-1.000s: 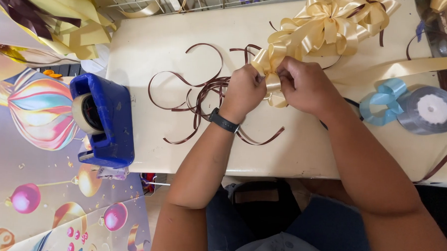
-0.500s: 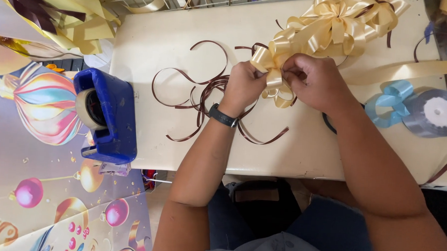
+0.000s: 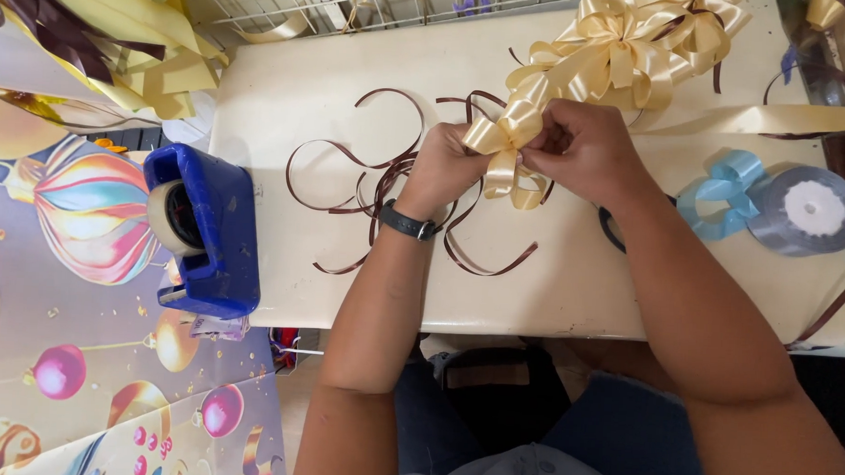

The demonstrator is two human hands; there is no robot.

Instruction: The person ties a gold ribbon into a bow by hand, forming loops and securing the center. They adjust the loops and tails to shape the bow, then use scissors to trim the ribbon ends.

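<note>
Here the table (image 3: 287, 102) carries a blue tape dispenser (image 3: 207, 235) well left of the grip. Both hands, left (image 3: 453, 168) and right (image 3: 585, 149), pinch a cream bow (image 3: 510, 142) between them, brown ribbon (image 3: 369, 170) curling beneath.

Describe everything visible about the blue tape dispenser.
The blue tape dispenser is a chunky, glossy plastic block with rounded corners. A roll of pale tape sits in its open cradle, facing left. It rests at the left end of the cream table, partly overhanging onto the balloon-patterned wrapping paper. Neither hand touches it; the left hand is off to its right.
</note>
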